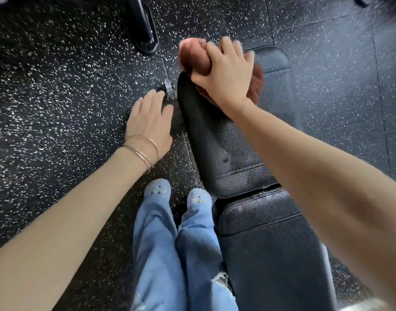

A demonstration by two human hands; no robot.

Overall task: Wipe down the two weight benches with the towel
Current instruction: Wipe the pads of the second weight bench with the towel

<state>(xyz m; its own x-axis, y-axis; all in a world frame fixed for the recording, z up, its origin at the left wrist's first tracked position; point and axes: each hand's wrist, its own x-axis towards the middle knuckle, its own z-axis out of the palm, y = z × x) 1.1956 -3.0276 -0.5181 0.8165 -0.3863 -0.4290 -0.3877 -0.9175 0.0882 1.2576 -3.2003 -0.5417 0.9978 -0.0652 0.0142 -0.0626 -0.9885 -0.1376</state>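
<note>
Here, right hand (224, 70) grips a bunched rust-red towel (192, 56) at the far end of the black weight bench (226, 149), left hand (150, 122) holds nothing, fingers straight and relaxed, just left of the bench, over speckled floor (58, 86)

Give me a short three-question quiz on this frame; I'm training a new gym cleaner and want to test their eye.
1. Which hand grips the towel? A) left B) right C) both
2. True or false: the left hand holds a second cloth.
3. Fill in: the towel is at the bench's ___ end (near/far).

Key: 1 B, the right hand. 2 False, it is open and empty, beside the bench. 3 far.
</note>
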